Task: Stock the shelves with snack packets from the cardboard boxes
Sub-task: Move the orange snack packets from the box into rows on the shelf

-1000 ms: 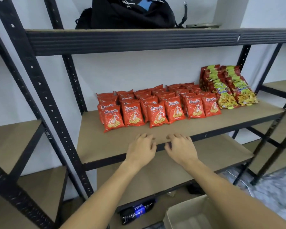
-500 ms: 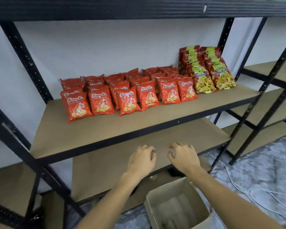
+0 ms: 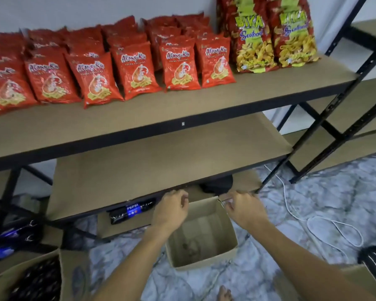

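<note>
the small cardboard box [image 3: 201, 237] sits on the marbled floor [image 3: 291, 246] right below both hands, open at the top and, as far as i can see, with nothing inside but a dark smudge on its bottom — so it looks used up. its long axis runs away from the person toward the rack, far edge tucked just under the lowest shelf board [image 3: 161, 166]. the left hand [image 3: 172, 210] hovers over the far left rim, fingers curled loosely, and i can't see it gripping anything; the right hand [image 3: 244, 210] is at the far right corner, fingers bent as if pinching the rim or a flap there, though the blur stops me being sure. both are about equally near, one at each far corner. the next move is probably to lift or shift this box, since a second, bigger cardboard box [image 3: 37, 276] at the lower left holds dark packets — that one lies well off to the left hand's side. up on the stocked shelf [image 3: 269, 94] stand the red prawn cracker packets [image 3: 137, 70], seven across the front row with more rows behind, and two taller seafood snack bags [image 3: 274, 33] in front at the right end. one pepsi bottle [image 3: 131, 210] lies on its side beneath the lowest board, and a white cable [image 3: 326, 222] loops across the floor to the right.
</note>
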